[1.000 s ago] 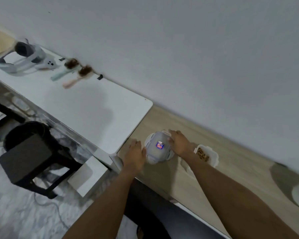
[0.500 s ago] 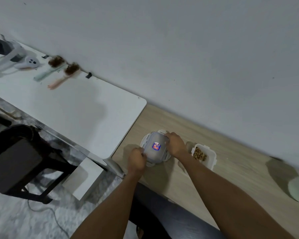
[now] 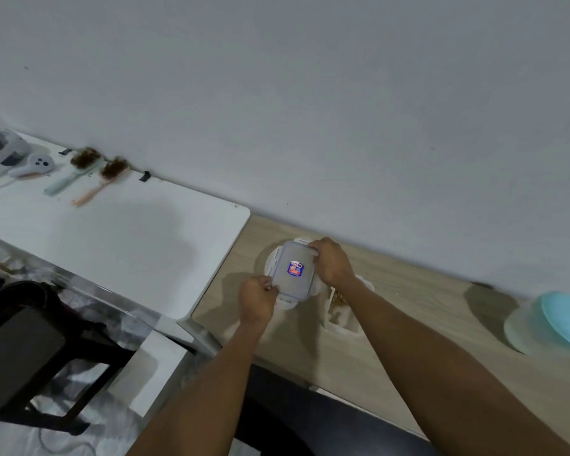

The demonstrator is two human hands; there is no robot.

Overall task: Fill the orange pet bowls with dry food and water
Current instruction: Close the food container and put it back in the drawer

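We're pinching the lid (image 3: 293, 270) from both sides here: left hand (image 3: 256, 299) fingers (image 3: 266, 282) curling tight on its near edge, right hand (image 3: 330, 261) fingers (image 3: 312, 252) gripping the far edge, holding it over a white round container (image 3: 285, 302) on the wooden worktop (image 3: 408, 311). Just to the right, partly under our right forearm, an open tub of dry food (image 3: 338, 307) is sitting, and a teal-lidded bowl (image 3: 553, 324) is standing well apart at the far right. Over on the white worktop (image 3: 139, 245) two hairy brushes (image 3: 93, 174) are lying by the wall; orange pet bowls aren't showing up anywhere.
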